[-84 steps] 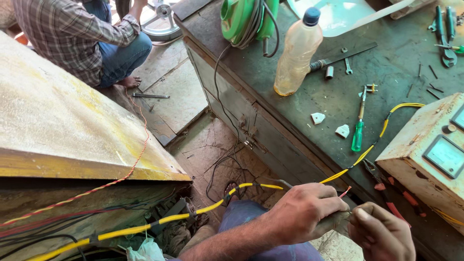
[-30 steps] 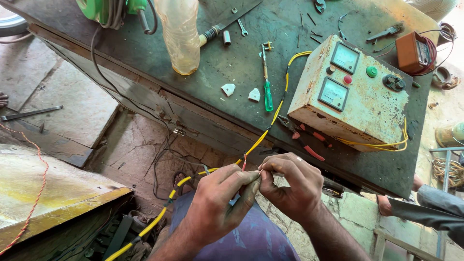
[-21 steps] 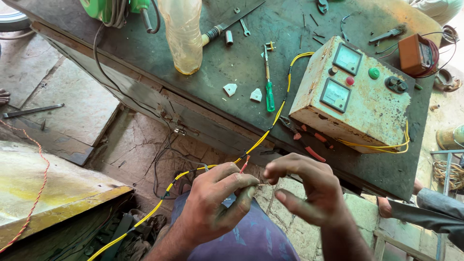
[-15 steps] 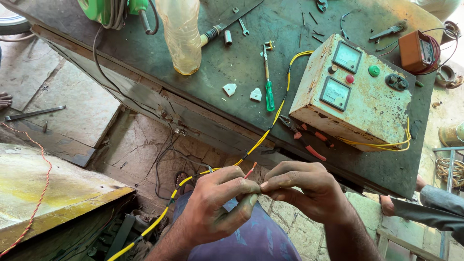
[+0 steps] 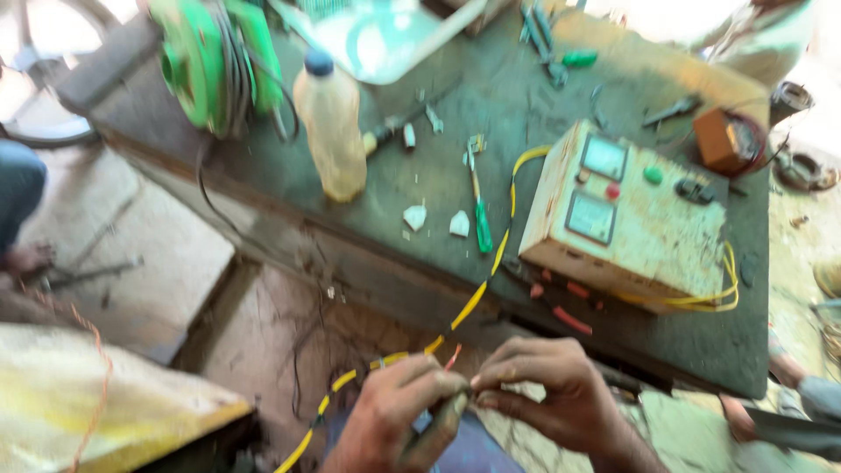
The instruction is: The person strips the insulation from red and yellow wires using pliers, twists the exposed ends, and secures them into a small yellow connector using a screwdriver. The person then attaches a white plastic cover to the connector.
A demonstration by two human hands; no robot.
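Observation:
My left hand [image 5: 394,416] and my right hand [image 5: 547,390] meet at the bottom middle, fingertips pinched together on the end of a yellow wire [image 5: 464,311] with black bands. A thin red strand [image 5: 452,356] sticks up just above my fingers. My left hand also grips a dark, slim tool [image 5: 434,434]; its kind is too blurred to tell. The yellow wire runs from my hands up onto the dark workbench [image 5: 526,105] beside a cream meter box [image 5: 626,215] with two dials and coloured buttons.
On the bench stand a plastic bottle [image 5: 331,123], a green cable reel [image 5: 210,66], a green-handled screwdriver [image 5: 480,215], white chips and small tools. A yellowish panel [image 5: 105,407] lies lower left. Another person's foot [image 5: 26,258] shows at far left, another person's hand [image 5: 788,412] at far right.
The view has swung up and left, so the bench fills more of the frame. My hands have stayed pinched together on the wire end and sit lower in view.

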